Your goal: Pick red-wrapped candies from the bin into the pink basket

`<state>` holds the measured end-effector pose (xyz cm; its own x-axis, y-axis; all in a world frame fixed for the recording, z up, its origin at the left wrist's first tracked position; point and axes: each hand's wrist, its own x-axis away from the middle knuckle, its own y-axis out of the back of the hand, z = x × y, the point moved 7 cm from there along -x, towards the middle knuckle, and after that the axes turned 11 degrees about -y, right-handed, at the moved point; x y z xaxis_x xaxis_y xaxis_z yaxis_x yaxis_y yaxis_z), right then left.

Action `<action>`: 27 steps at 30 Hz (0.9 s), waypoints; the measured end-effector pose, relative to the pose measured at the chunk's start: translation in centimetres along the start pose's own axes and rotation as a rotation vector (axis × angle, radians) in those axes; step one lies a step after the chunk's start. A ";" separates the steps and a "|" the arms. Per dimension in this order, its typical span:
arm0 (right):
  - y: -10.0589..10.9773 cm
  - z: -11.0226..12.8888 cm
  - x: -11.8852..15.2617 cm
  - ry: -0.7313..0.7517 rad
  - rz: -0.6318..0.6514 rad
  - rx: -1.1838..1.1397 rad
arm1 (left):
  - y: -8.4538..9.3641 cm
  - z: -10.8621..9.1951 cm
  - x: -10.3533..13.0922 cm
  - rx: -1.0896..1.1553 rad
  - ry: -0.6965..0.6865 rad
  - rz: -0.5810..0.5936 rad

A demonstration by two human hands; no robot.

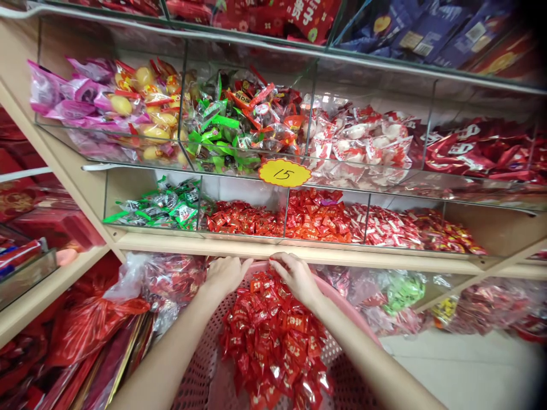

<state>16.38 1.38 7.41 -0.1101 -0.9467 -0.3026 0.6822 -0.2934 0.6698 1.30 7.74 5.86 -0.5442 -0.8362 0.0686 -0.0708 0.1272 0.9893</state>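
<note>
A pink plastic basket (350, 310) with a perforated wall stands right below the shelf edge. In it lies a heap of small, shiny red-wrapped candies (273, 336). My left hand (224, 276) is at the far rim, its fingers curled over the edge and the thumb lying toward the right. A little to the right, my right hand (297, 278) bends its fingers over the same rim, close above the candies. A speck of red shows by its fingertips; what it is I cannot make out. The fingertips of both hands are partly hidden.
A wooden shelf unit (299, 253) rises ahead, with clear bins of wrapped candies on several levels. A yellow price tag (285, 172) reads 15. Bagged goods (397, 293) lie beneath the lowest shelf. Red bags (98, 324) crowd the left, and pale floor tiles (461, 364) show at right.
</note>
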 end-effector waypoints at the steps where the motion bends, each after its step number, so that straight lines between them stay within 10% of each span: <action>1: -0.2 0.0 -0.1 0.012 0.006 0.015 | 0.0 0.0 0.0 0.001 -0.001 -0.002; 17: 0.0 0.7 1.2 0.103 -0.035 0.258 | -0.1 0.2 0.0 -0.001 -0.020 -0.034; 27: 8.0 0.5 -3.2 -0.046 -0.332 0.257 | -0.1 0.2 -0.1 0.002 -0.028 -0.037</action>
<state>21.83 1.99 14.10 -0.3294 -0.7987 -0.5035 0.4022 -0.6012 0.6905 1.19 7.91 5.73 -0.5645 -0.8249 0.0283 -0.0927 0.0974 0.9909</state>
